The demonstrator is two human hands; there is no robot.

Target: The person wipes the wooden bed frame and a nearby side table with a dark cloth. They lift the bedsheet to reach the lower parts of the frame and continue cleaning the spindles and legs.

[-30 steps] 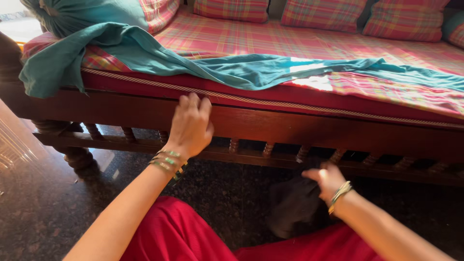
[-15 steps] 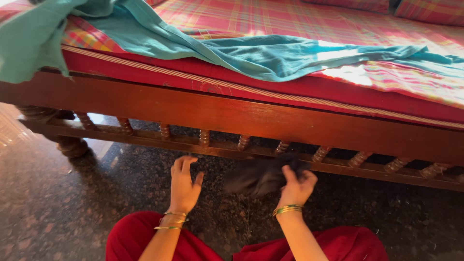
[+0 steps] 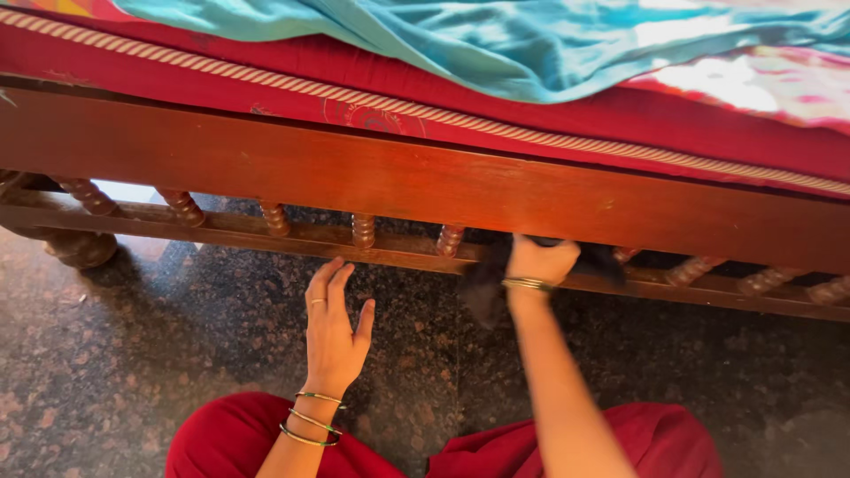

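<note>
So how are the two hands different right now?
The left hand lies flat and open on the dark speckled stone floor, fingers spread; the right hand is curled in a grip around a dark crumpled cloth. The left hand sits low on the floor, while the right hand is raised to the wooden bed frame's lower rail. The left wrist shows separate green bangles, the right wrist a tighter band of them. Both are bare hands.

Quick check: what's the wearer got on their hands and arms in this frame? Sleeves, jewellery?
Both forearms are bare, with no sleeves or gloves in view. The left hand has a thin ring on one finger and three slim bangles at the wrist, green and gold in tone. The right hand has a stack of thin gold-green bangles at the wrist. No rings can be made out on it.
</note>
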